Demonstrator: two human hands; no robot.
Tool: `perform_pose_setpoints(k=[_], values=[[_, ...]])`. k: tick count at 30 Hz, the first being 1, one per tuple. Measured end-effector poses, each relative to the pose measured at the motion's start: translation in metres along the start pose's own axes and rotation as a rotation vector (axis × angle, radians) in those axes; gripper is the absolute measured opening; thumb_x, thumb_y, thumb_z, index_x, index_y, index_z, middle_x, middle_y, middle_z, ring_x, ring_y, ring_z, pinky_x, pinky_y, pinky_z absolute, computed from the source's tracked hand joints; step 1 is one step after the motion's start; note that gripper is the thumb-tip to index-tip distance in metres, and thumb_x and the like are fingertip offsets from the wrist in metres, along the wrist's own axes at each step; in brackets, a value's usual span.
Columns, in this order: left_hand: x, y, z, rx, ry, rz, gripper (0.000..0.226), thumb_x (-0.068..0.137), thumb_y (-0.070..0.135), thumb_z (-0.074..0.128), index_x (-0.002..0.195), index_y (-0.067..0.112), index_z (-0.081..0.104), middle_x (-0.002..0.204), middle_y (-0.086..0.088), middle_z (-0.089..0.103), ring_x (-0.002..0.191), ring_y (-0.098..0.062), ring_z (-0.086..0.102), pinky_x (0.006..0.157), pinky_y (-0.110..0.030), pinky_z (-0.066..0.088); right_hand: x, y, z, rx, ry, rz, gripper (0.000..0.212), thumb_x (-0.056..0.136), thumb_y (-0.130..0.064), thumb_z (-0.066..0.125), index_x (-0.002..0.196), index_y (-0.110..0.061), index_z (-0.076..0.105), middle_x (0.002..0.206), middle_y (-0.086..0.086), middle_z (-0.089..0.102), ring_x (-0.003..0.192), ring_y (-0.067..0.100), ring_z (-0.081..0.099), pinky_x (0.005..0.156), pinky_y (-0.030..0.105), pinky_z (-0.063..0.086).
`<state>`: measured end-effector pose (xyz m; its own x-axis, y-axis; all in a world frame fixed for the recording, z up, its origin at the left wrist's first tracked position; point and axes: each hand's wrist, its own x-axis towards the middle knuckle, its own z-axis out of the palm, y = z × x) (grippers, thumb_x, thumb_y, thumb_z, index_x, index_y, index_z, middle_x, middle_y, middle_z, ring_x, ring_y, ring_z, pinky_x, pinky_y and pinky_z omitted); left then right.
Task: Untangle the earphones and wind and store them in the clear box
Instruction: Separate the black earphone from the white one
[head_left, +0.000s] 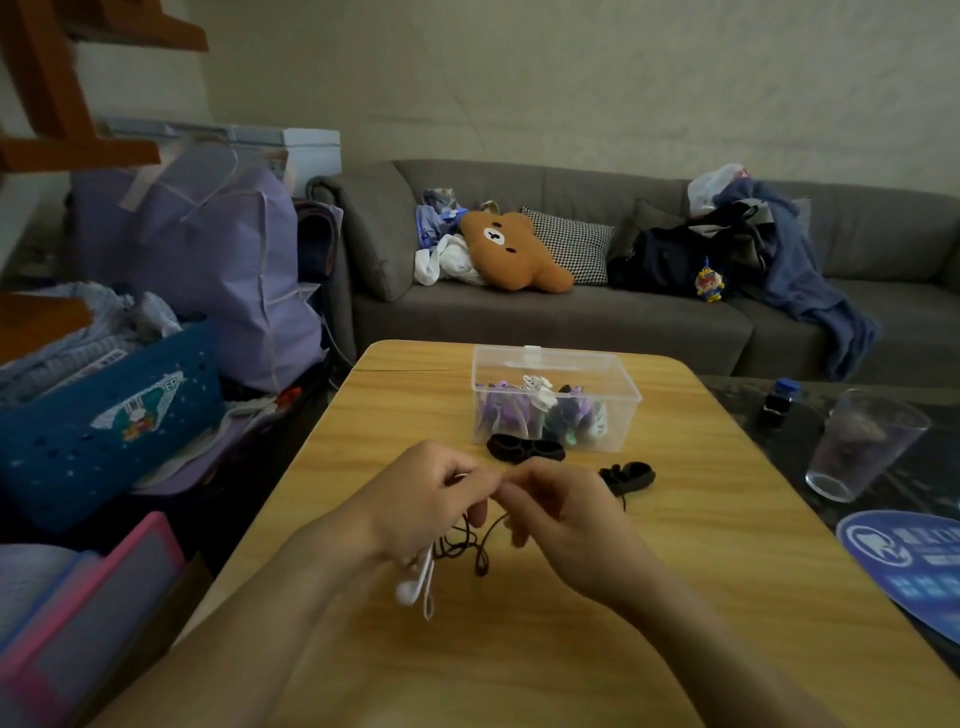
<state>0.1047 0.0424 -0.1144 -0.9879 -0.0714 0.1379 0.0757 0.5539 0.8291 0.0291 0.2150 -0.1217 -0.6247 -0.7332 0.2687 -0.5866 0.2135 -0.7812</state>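
Note:
Over the wooden table (701, 545) my left hand (431, 499) and my right hand (566, 525) meet fingertip to fingertip, both pinching a tangle of earphones. White earphones (415, 587) hang below my left hand, their buds near the table top. A dark cable (475, 545) loops between and under both hands. The clear box (618, 395) stands open further back on the table, holding several wound earphones in purple, white and black. Two wound black bundles lie in front of it: one (524, 448) against its front wall, another (628, 475) to the right.
A tall drinking glass (862, 447) and a small blue-capped bottle (779, 402) stand on a dark side table at right, with a blue round fan (919, 566) near the edge. A grey sofa (571, 322) is behind; bags and a blue basket (104, 415) crowd the left.

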Motion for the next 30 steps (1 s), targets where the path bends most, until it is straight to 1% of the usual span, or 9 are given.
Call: perform_pose_setpoints(k=[3,7,12,17,19,22,26,28,30], values=[[0.000,-0.003,-0.003,-0.009,-0.011,-0.043,0.037,0.097,0.035,0.060,0.070,0.012,0.069,0.058,0.002,0.052,0.057,-0.013,0.046,0.059,-0.033,0.038,0.005,0.010,-0.008,0.112,0.205,0.122,0.013,0.099,-0.033,0.056,0.095,-0.025,0.066,0.066,-0.007,0.060,0.057,0.007,0.056,0.055,0.024,0.049],[0.001,-0.005,-0.010,-0.037,-0.067,-0.112,0.030,0.095,0.038,0.064,0.076,0.016,0.072,0.062,0.002,0.056,0.058,-0.011,0.051,0.058,-0.027,0.043,0.009,0.017,-0.023,0.270,0.415,0.182,0.017,0.102,-0.027,0.053,0.096,-0.016,0.065,0.064,-0.008,0.056,0.055,0.007,0.048,0.052,0.025,0.041],[0.000,-0.009,-0.014,0.029,-0.168,-0.212,0.017,0.093,0.030,0.067,0.088,0.015,0.073,0.063,0.009,0.062,0.059,-0.005,0.056,0.057,-0.020,0.045,0.009,0.023,-0.048,0.581,0.644,0.315,0.022,0.107,-0.022,0.041,0.104,-0.006,0.056,0.084,0.007,0.066,0.056,0.015,0.059,0.049,0.029,0.049],[0.003,-0.009,-0.011,0.023,-0.131,-0.216,0.015,0.093,0.030,0.067,0.093,0.015,0.072,0.083,-0.007,0.070,0.068,-0.010,0.062,0.060,-0.021,0.052,0.011,0.036,-0.054,0.687,0.780,0.396,0.022,0.107,-0.021,0.042,0.109,-0.006,0.058,0.104,0.010,0.068,0.075,0.018,0.071,0.060,0.029,0.057],[0.005,-0.010,-0.008,0.056,-0.082,-0.217,0.008,0.093,0.028,0.066,0.094,0.028,0.073,0.091,-0.001,0.073,0.079,-0.016,0.069,0.070,-0.030,0.061,0.013,0.040,-0.052,0.606,0.779,0.449,0.017,0.104,-0.020,0.049,0.117,-0.011,0.056,0.112,0.008,0.064,0.092,0.018,0.066,0.071,0.030,0.054],[0.006,-0.015,-0.006,0.066,0.007,-0.207,0.012,0.093,0.025,0.065,0.095,0.034,0.073,0.094,0.006,0.074,0.088,-0.013,0.070,0.083,-0.042,0.060,0.008,0.038,-0.045,0.160,0.722,0.377,0.044,0.094,-0.013,0.065,0.134,-0.021,0.049,0.128,-0.006,0.054,0.117,0.011,0.052,0.085,0.019,0.044],[0.007,-0.013,-0.006,0.071,0.054,-0.104,0.007,0.090,0.031,0.071,0.095,0.033,0.075,0.098,0.014,0.074,0.095,-0.003,0.068,0.090,-0.032,0.056,0.002,0.016,-0.015,-0.183,0.446,-0.048,0.050,0.090,-0.024,0.070,0.135,-0.032,0.049,0.129,-0.019,0.050,0.121,-0.004,0.046,0.097,0.010,0.036],[0.006,-0.006,-0.005,0.051,0.042,-0.030,0.007,0.089,0.025,0.073,0.095,0.028,0.074,0.091,0.014,0.074,0.089,-0.001,0.067,0.080,-0.020,0.053,0.002,0.009,0.000,-0.257,0.229,-0.166,0.048,0.095,-0.030,0.064,0.140,-0.035,0.047,0.135,-0.021,0.049,0.129,-0.007,0.041,0.105,0.010,0.035],[0.003,0.000,-0.005,0.023,0.014,0.010,0.007,0.088,0.020,0.075,0.094,0.023,0.074,0.089,0.012,0.074,0.087,-0.003,0.069,0.074,-0.018,0.052,0.003,0.009,0.009,-0.329,0.103,-0.243,0.042,0.100,-0.031,0.058,0.141,-0.037,0.049,0.133,-0.019,0.055,0.126,-0.004,0.046,0.104,0.014,0.039]])
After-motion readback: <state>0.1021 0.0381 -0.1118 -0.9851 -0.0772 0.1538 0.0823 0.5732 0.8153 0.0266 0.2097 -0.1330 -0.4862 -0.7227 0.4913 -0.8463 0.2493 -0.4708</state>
